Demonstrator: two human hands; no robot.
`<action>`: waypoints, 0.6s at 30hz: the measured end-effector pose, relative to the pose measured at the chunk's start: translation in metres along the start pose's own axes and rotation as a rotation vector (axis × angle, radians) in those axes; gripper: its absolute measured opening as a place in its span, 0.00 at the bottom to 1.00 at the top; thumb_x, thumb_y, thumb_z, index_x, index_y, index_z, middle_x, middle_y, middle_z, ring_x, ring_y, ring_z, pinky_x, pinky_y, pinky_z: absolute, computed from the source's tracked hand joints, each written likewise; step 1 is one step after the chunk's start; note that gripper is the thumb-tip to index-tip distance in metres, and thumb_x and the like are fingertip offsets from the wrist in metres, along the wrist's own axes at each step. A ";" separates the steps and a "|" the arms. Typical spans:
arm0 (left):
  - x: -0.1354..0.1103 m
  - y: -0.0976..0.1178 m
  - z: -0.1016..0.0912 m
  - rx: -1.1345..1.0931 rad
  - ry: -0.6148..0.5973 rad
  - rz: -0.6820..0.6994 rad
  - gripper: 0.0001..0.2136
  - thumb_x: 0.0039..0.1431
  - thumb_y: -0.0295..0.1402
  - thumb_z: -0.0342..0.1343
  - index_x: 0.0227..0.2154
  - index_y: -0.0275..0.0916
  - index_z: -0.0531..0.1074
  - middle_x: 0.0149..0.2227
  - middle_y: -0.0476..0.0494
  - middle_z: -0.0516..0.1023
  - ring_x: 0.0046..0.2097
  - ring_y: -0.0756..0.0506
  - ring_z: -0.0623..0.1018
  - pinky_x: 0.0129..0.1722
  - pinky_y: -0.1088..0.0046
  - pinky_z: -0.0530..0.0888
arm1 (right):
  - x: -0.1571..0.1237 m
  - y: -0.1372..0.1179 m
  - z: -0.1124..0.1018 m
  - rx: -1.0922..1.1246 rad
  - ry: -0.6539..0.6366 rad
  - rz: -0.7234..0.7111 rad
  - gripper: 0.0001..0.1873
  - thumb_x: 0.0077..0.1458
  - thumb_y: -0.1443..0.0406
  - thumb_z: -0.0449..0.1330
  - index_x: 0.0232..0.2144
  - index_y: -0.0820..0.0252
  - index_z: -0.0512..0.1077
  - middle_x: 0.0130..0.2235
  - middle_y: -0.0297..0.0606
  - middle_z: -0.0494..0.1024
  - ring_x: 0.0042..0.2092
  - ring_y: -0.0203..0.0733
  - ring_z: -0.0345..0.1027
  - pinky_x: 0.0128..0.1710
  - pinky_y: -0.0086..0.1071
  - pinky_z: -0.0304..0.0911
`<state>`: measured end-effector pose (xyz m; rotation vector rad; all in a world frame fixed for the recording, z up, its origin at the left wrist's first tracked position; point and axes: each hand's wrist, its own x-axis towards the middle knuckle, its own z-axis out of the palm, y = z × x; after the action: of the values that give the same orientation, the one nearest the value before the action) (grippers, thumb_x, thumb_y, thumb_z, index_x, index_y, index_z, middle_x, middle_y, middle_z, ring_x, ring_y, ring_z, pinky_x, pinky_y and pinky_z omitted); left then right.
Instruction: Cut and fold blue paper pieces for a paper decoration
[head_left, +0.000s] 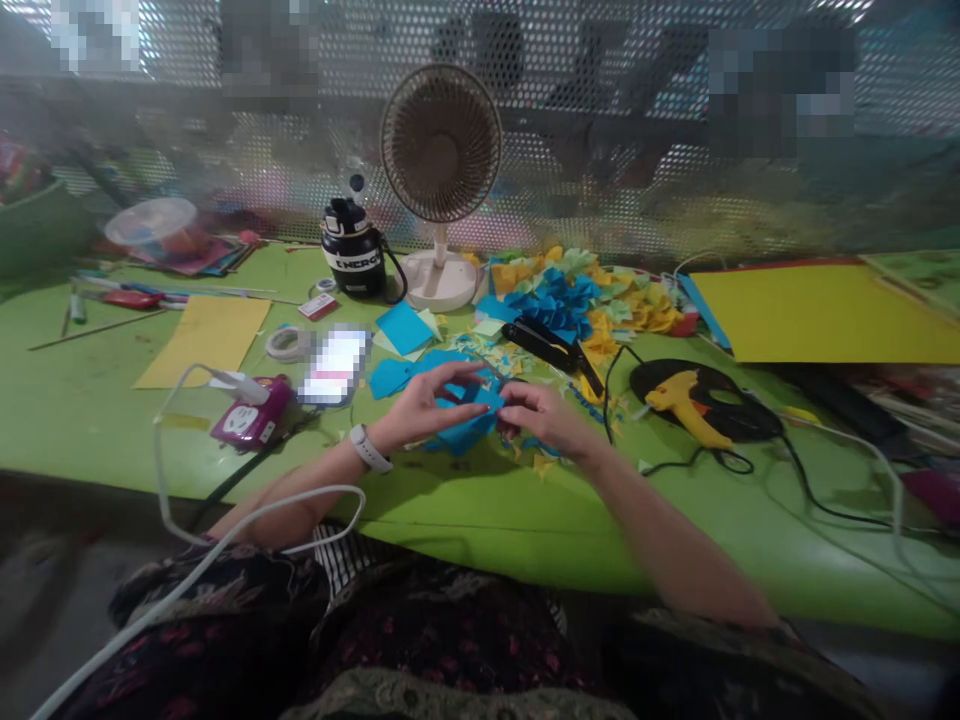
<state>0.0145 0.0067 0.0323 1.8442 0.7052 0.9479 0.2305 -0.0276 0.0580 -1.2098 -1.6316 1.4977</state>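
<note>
Near the front middle of the table, my left hand [429,405] pinches a small piece of blue paper [493,398] between thumb and fingers. My right hand [541,415] meets it from the other side, its fingers closed on the same piece. A thin dark shape shows by the fingertips, too blurred to name. Under and behind both hands lie more blue paper pieces [459,437] and small cut scraps. A black stapler [540,343] rests just beyond my right hand. Farther back is a heap of blue paper petals [555,300] beside yellow ones [637,300].
A yellow glue gun [686,402] with a cord lies on a black pad at right. Left are a lit phone [335,367], a purple power socket [251,412] and a white cable crossing my left forearm. A fan [441,145] and black bottle [352,255] stand behind.
</note>
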 end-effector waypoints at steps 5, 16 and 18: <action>0.003 -0.001 0.004 -0.417 -0.108 -0.424 0.20 0.45 0.41 0.71 0.37 0.33 0.75 0.31 0.43 0.81 0.30 0.49 0.80 0.29 0.75 0.76 | 0.001 0.002 -0.002 -0.042 0.061 -0.044 0.12 0.51 0.55 0.60 0.27 0.57 0.68 0.23 0.30 0.74 0.25 0.36 0.69 0.29 0.31 0.65; 0.011 -0.007 -0.001 -0.707 0.254 -0.514 0.18 0.43 0.36 0.73 0.34 0.34 0.75 0.36 0.43 0.82 0.38 0.43 0.83 0.33 0.72 0.79 | 0.008 0.017 -0.018 -1.264 0.369 0.102 0.14 0.53 0.59 0.59 0.41 0.60 0.72 0.48 0.48 0.76 0.48 0.53 0.71 0.37 0.37 0.63; 0.010 -0.007 0.001 -0.724 0.273 -0.516 0.17 0.41 0.35 0.74 0.32 0.34 0.75 0.35 0.44 0.82 0.37 0.44 0.83 0.35 0.70 0.80 | 0.012 0.020 -0.016 -1.298 0.359 0.153 0.15 0.55 0.59 0.58 0.42 0.60 0.72 0.48 0.49 0.76 0.48 0.53 0.71 0.36 0.37 0.62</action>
<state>0.0198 0.0171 0.0291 0.8531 0.8113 0.9435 0.2438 -0.0109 0.0397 -2.0907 -2.2779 0.0504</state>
